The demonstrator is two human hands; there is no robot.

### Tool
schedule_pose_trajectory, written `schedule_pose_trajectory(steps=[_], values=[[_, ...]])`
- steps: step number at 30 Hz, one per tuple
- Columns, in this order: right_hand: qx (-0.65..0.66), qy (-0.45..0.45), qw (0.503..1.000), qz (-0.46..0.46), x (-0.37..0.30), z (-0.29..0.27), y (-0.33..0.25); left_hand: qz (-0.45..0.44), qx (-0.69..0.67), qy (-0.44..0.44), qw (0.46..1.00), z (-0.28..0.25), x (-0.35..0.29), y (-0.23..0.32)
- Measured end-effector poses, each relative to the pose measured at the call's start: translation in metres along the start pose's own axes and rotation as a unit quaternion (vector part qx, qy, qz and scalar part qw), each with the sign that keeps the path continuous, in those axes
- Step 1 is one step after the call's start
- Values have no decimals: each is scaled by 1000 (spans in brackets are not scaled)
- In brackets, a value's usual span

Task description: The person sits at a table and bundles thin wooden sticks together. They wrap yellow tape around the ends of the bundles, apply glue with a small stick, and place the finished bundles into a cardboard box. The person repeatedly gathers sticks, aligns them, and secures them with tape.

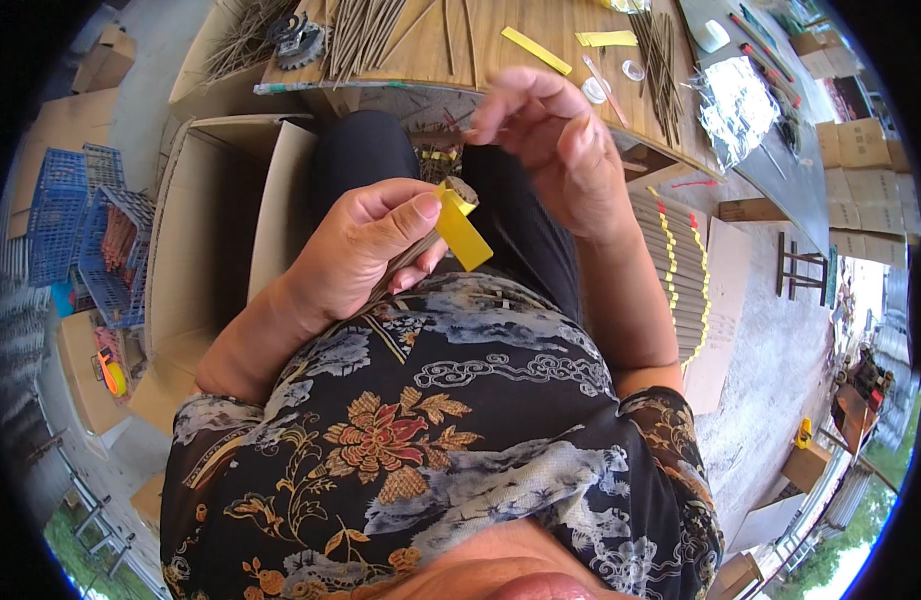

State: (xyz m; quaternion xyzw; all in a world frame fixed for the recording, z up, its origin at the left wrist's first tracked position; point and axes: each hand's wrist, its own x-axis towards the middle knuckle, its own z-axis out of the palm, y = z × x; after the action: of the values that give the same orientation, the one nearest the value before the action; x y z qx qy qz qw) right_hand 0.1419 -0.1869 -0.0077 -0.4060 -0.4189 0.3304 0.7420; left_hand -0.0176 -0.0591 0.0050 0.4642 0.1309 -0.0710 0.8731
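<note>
In my left hand (375,235) is a bundle of thin brown sticks (463,190), which look like incense sticks. The fingers wrap round it near its far end. A yellow paper strip (464,232) goes round that end, and its loose tail hangs down to the right under my thumb. My right hand (555,130) is raised beyond the bundle, between it and the table edge. Its fingers are bent, the thumb stands apart from them, and I see nothing held in it. The lower part of the bundle is hidden behind my left hand and forearm.
Ahead, a wooden table (540,30) carries loose brown sticks (365,35), yellow strips (536,49) and crumpled foil (737,110). An open cardboard box (215,230) stands at my left, with blue crates (70,200) beyond. Banded stick bundles (685,270) lie at my right.
</note>
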Motion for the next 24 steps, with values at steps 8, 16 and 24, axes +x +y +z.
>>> schedule_pose_trajectory(steps=[8,16,24], values=[[-235,52,962,130,-21,41,1,103,107,113,982,8,0,-1],[-227,11,972,55,-17,32,10,108,5,36,993,3,2,2],[-299,-3,954,-30,-12,29,5,76,-57,-8,995,-2,3,3]])
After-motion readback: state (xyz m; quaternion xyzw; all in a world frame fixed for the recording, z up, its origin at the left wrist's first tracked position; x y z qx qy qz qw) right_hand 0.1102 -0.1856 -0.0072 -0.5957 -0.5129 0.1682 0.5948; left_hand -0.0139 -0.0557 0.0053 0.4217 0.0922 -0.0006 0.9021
